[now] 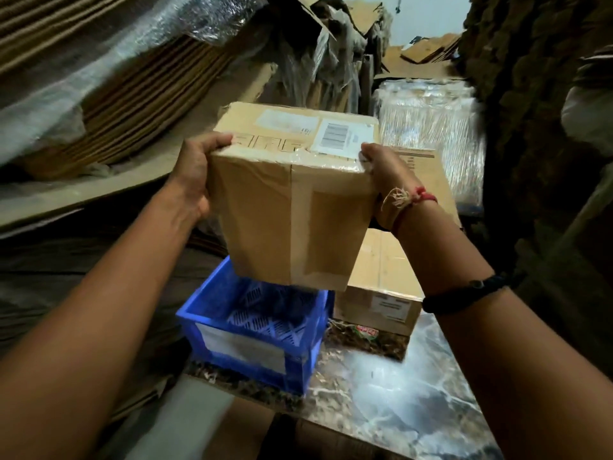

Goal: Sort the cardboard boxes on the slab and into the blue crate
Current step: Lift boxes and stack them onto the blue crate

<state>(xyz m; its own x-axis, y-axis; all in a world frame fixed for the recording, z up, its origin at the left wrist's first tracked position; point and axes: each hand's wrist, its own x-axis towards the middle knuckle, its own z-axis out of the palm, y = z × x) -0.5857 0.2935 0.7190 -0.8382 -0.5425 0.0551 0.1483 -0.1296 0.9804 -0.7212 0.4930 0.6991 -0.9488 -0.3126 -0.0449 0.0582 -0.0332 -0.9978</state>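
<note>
Head view: my left hand (195, 174) and right hand (384, 180) each have a closed grip on opposite sides of a taped cardboard box (292, 207), thumbs on its top edge, w/ the box held in the air above the blue crate (252, 340). Crate sits on the marble slab (398, 393). Second box (381, 287) rests on the slab just beside the crate, right side.

Dim storeroom, flattened cardboard stacks (109, 94) left, pale back wall (428, 18)
</note>
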